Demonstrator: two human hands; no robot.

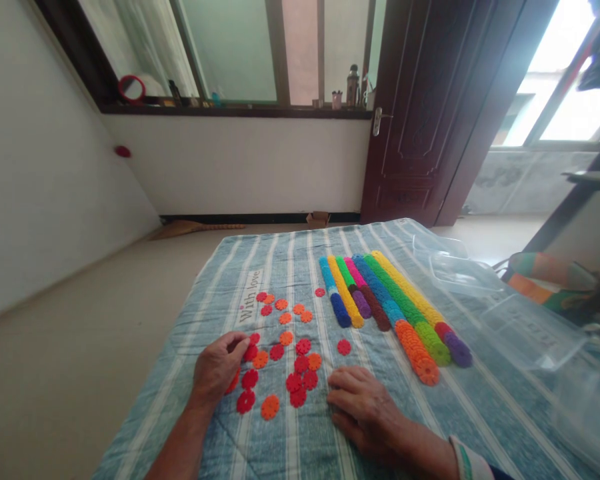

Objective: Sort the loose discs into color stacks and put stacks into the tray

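Loose red and orange plastic flower-shaped discs (286,353) lie scattered on a blue striped quilted cover (220,313). My left hand (219,369) is curled among them, with thumb and forefinger close together beside a red disc (251,353). Whether those fingers pinch anything is hidden. Another red disc (233,382) shows partly under that hand. My right hand (365,413) rests flat on the cover, holding nothing, just right of the red discs. Beyond it, long rows of interlocked discs (390,307) in rainbow colours lie side by side.
A clear plastic box (530,331) and its lid (460,273) stand on the cover's right side. A striped cloth item (550,283) lies beyond them. Past the cover's far edge are a floor broom (195,228), a dark wooden door (430,107) and a window ledge (235,111).
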